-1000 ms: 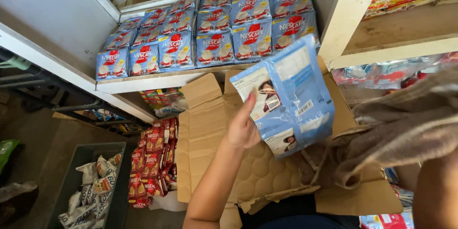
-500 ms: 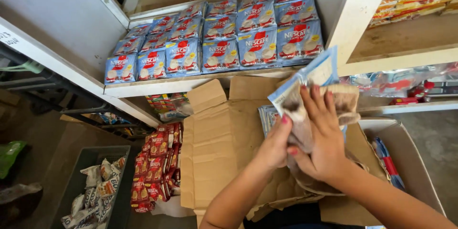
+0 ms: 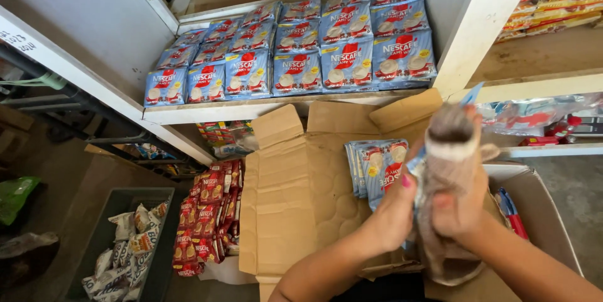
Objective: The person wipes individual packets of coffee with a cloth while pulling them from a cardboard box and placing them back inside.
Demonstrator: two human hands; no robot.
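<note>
1. A blue sachet pack [image 3: 419, 162] was gripped between both hands over the open cardboard box [image 3: 301, 195], with a brownish cloth [image 3: 449, 170] wrapped over most of it, so that only a blue edge and a corner above the cloth were seen.
2. The left hand [image 3: 394, 214] was closed against the near side of the pack, its fingers curled onto it; the right hand [image 3: 461, 204] was clamped around the cloth and the pack beneath it. Neither hand was open.
3. The white shelf [image 3: 251, 110] behind the box was found already well stocked: several rows of matching blue packs [image 3: 295, 57] stood upright across almost its whole width, and little free room was visible at the front.
4. A small stack of the same blue packs [image 3: 377, 167] was left lying inside the box, just beside the left hand, and had not yet been shelved.
5. As a judgement, most of the shelving appeared done, while the pack in hand and the few in the box remained; whether the held pack was being wiped could not be told for certain.
6. Red packs [image 3: 204, 214] were seen stacked below to the left, near a dark bin [image 3: 94, 239] of pale wrapped packs, and yellow packs [image 3: 553, 0] filled the neighbouring shelf to the right; none of these were touched.
</note>
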